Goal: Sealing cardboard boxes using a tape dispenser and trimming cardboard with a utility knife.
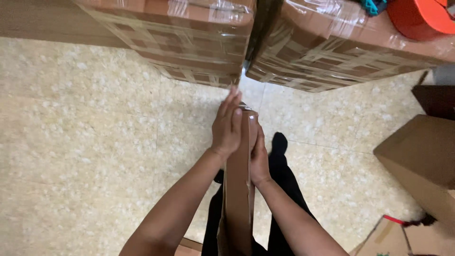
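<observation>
Cardboard (237, 189), a flattened brown piece seen edge-on, stands upright between the two hands and runs from the bottom of the view up to the fingertips, over the tiled floor (95, 142) and in front of the person's dark trouser legs (279, 166). The left hand (227, 128) lies flat against its left face, fingers (231, 105) straight and pressed together, pointing up and away; their tips reach just past the cardboard's top edge. The right hand (259, 154) presses the opposite face, mostly hidden behind the sheet, so only the palm edge, the wrist and part of the fingers show; whether those fingers are spread or closed I cannot tell. So the cardboard is sandwiched between the two palms rather than pinched by fingertips. Just beyond the fingertips sit two large boxes wrapped in clear tape, the left box (189, 42) and the right box (322, 52), with a narrow dark gap between them that lines up with the cardboard's top. An orange round object (417, 19) rests on the right box. More plain cartons (422, 151) stand at the right on the floor.
</observation>
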